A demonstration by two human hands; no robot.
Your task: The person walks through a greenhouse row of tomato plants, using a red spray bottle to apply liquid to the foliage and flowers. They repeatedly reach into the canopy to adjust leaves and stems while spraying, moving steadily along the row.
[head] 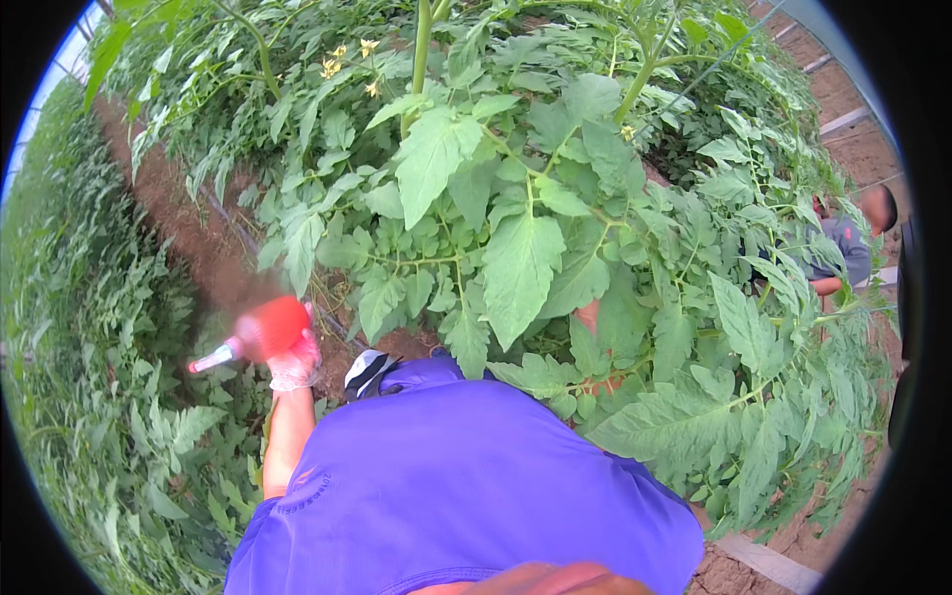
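A red plastic bottle (pixel 274 327) with a pale, red-tipped nozzle is gripped by my left hand (pixel 296 362), which wears a thin clear glove. The bottle is tilted, its nozzle towards the left, above the plants and beside the soil path. In front of me stand tomato plants (pixel 520 268) with broad green leaves and small yellow flowers (pixel 332 68). My right arm reaches in among the leaves; bits of skin show between them, but the leaves hide what the right hand does. My torso is in a purple shirt.
A dense row of plants (pixel 89 297) runs along the left, with a bare soil path (pixel 178 216) beside it. At the right, a person (pixel 844 245) in a grey shirt is partly behind leaves. Thick green stems (pixel 421 59) and a thin string (pixel 714 67) rise ahead.
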